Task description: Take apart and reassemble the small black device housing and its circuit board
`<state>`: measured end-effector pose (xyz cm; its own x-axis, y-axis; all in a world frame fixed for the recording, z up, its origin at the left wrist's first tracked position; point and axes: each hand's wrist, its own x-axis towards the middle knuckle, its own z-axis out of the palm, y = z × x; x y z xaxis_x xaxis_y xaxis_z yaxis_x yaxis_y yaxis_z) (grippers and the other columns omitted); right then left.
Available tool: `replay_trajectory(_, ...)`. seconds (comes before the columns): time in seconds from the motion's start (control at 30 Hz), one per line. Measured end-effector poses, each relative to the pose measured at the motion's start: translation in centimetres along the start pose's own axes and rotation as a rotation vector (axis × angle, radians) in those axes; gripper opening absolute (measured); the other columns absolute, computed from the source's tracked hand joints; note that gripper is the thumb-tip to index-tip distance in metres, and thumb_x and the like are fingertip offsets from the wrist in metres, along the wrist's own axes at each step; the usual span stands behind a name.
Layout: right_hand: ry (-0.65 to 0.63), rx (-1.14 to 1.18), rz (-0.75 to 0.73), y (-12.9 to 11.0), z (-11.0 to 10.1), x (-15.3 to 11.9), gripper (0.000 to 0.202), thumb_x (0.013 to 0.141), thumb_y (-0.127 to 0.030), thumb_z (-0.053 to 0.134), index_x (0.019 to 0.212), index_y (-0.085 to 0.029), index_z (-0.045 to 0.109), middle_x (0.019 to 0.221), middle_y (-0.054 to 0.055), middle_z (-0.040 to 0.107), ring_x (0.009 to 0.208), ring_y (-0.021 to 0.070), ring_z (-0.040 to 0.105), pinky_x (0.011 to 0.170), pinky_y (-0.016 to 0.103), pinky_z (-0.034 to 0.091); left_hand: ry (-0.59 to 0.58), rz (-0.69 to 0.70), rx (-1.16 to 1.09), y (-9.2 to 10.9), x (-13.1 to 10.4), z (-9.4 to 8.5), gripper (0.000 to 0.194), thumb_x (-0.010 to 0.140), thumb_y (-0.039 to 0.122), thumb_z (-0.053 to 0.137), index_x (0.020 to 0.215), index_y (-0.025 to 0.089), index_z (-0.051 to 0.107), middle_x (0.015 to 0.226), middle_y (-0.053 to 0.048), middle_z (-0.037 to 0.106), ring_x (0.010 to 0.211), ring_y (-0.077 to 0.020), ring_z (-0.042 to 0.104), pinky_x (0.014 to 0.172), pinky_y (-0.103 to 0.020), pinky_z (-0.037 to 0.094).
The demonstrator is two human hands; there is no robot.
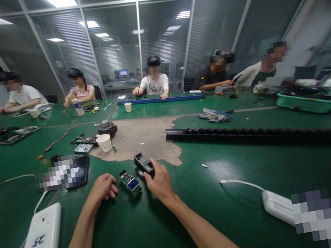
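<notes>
My right hand [159, 183] grips a black plastic device casing [144, 164] with a grey face and cut-out openings, tilted just above the green table. To its left lies a green circuit board [130, 183] with a small blue-lit or blue screen and several parts on it. Beside that board, on its left, my left hand [104, 187] rests at the tabletop with its fingers curled in, and no object shows in it. A gap separates these fingers from the board.
A white power bank [36, 247] lies at the near left, a tablet-like device [83, 171] beyond it. Further off stand a paper cup [104, 143] and dismantled parts. A long black bar [250, 135] lies right, near gloves [214, 114] and a green basket [310, 101]. Several people sit opposite.
</notes>
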<state>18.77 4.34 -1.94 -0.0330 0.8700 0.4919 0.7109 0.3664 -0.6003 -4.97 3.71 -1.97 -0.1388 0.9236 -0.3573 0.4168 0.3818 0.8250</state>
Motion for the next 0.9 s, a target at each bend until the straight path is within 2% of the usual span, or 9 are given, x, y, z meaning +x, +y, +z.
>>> replay_trajectory(0.23,-0.029,-0.049,-0.007,0.4,0.3,-0.2,0.054,0.077,-0.025,0.057,0.128,-0.014,0.045,0.109,0.013,0.060,0.097,0.0265,0.053,0.088,0.041,0.038,-0.017,0.030,-0.014,0.1,-0.3,0.0,0.024,0.079,0.041,0.039,0.083,0.019,0.047,0.056,-0.001,0.063,0.039,-0.0110,0.056,0.035,-0.017,0.025)
replay_trajectory(0.43,0.006,-0.053,-0.031,0.0,-0.1,-0.2,0.064,0.072,-0.031,0.062,0.130,-0.012,0.043,0.122,0.016,0.052,0.109,0.0314,0.046,0.090,0.045,0.037,0.003,0.024,-0.026,0.1,-0.3,0.0,0.028,0.079,0.045,0.040,0.084,0.019,0.048,0.056,-0.001,0.063,0.040,-0.0110,0.056,0.035,-0.017,0.025)
replay_trajectory(0.67,-0.055,-0.044,-0.001,0.1,-0.4,-0.2,0.054,0.076,-0.023,0.059,0.127,-0.016,0.047,0.106,0.012,0.061,0.095,0.0268,0.054,0.086,0.041,0.040,0.004,0.020,-0.046,-0.1,-0.1,0.0,0.038,0.078,0.056,0.042,0.082,0.019,0.047,0.056,-0.001,0.062,0.040,-0.0115,0.055,0.035,-0.018,0.027)
replay_trajectory(0.9,0.053,0.140,-0.124,-2.5,-1.5,-0.2,0.052,0.084,-0.033,0.052,0.132,-0.016,0.043,0.117,0.012,0.058,0.104,0.0250,0.053,0.090,0.040,0.042,0.000,0.014,-0.016,0.0,-0.1,-0.1,0.038,0.078,0.056,0.041,0.081,0.018,0.047,0.056,-0.001,0.061,0.040,-0.0119,0.056,0.035,-0.018,0.026)
